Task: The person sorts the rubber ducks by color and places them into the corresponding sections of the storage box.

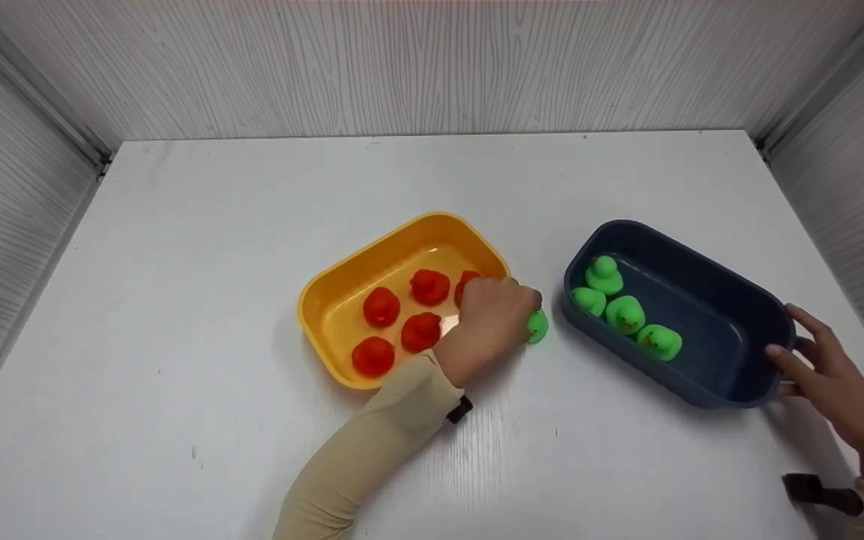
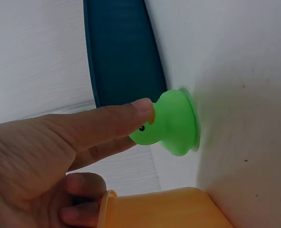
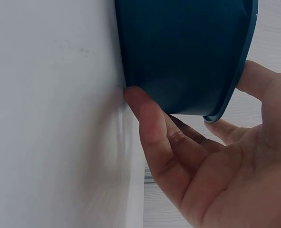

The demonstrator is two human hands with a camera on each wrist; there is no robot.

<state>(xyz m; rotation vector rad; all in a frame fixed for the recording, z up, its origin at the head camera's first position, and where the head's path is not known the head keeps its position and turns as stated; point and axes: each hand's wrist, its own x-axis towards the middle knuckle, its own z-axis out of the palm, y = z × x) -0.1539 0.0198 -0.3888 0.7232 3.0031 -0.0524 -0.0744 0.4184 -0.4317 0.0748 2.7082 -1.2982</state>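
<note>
My left hand [image 1: 488, 319] pinches the head of a green toy duck [image 2: 178, 122] between thumb and fingers. That duck's base is right at the white tabletop, between the yellow bin [image 1: 353, 266] and the dark blue bin [image 1: 702, 277]. In the left wrist view, my lower fingers are curled by the yellow bin's rim. My right hand [image 1: 829, 382] grips the right end of the dark blue bin, thumb over the rim and fingers against the outer wall. Several green ducks [image 1: 625, 315] lie along the blue bin's left and near side.
Several red toy ducks [image 1: 382, 307] sit in the yellow bin, one partly hidden behind my left hand. Both bins stand on the white table [image 1: 177, 300]. Grey wood-patterned panels [image 1: 402, 75] rise at the back and both sides.
</note>
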